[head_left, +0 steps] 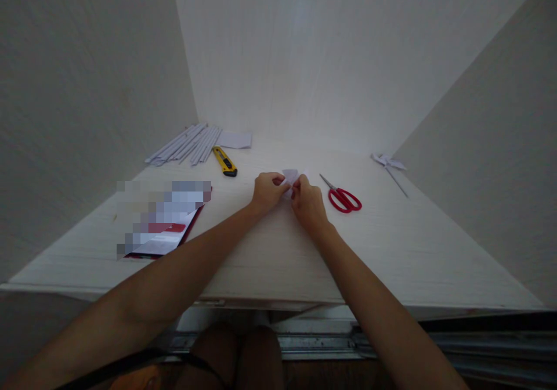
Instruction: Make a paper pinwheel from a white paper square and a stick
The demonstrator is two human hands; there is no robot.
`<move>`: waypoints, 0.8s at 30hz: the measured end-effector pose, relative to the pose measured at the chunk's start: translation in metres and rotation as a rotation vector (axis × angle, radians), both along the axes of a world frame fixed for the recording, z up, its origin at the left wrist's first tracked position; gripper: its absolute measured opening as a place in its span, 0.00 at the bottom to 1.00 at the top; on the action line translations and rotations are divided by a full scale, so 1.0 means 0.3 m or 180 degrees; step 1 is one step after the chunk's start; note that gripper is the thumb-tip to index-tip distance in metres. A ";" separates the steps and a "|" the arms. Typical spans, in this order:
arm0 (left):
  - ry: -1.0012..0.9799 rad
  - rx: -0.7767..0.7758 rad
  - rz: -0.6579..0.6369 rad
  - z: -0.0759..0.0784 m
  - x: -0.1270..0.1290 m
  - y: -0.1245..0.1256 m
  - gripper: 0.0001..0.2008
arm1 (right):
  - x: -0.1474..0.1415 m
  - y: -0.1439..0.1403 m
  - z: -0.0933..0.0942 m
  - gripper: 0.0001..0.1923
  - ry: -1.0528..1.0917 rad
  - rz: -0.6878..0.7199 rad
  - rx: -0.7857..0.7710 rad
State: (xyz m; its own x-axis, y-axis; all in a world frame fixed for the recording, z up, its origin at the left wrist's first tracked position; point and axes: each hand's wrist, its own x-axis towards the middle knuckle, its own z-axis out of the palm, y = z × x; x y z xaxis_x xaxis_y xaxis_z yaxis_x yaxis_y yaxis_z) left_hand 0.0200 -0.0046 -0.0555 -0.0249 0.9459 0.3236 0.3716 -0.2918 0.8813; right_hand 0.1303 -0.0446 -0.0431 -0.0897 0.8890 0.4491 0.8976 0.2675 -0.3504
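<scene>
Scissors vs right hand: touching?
Apart. The head view shows a strip of bare table between the red-handled scissors and the right hand, which pinches a small white paper piece with the left hand.

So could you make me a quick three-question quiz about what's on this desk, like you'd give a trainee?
1. True or false: the red scissors lie to the right of the right hand.
2. What do both hands pinch between them?
A. a small piece of white paper
B. a pen
C. a coin
3. Fill in: the yellow utility knife lies beside a bundle of white paper ____.

Key
1. True.
2. A; the left hand and the right hand both hold it, just above the desk.
3. strips.
</scene>
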 end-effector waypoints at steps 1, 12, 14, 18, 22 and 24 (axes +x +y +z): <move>0.0064 0.0020 0.0012 0.003 0.001 -0.004 0.05 | 0.000 0.002 -0.003 0.08 -0.0014 -0.0001 0.0026; 0.0735 -0.0186 0.0151 0.026 0.002 -0.019 0.06 | 0.006 0.026 -0.022 0.05 0.0589 0.0003 -0.0078; 0.0803 -0.0292 0.0126 0.033 -0.001 -0.015 0.06 | 0.012 0.032 -0.023 0.03 0.0775 0.0127 -0.0105; 0.0959 -0.0503 0.0079 0.047 -0.003 0.002 0.05 | 0.022 0.045 -0.029 0.04 0.0994 0.0210 -0.0010; 0.1074 -0.0844 0.0016 0.060 0.002 0.039 0.05 | 0.034 0.060 -0.035 0.05 0.1004 0.0010 0.0364; 0.1202 -0.0924 0.0013 0.070 0.007 0.059 0.08 | 0.043 0.066 -0.036 0.05 0.1114 0.0084 0.0527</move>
State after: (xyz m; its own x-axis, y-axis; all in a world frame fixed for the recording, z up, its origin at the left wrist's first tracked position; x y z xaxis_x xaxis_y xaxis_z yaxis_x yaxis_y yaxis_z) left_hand 0.0220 0.0133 -0.0346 0.0396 0.9987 0.0330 0.6823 -0.0511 0.7292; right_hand 0.1432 -0.0247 -0.0539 0.0727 0.8013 0.5939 0.7235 0.3675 -0.5843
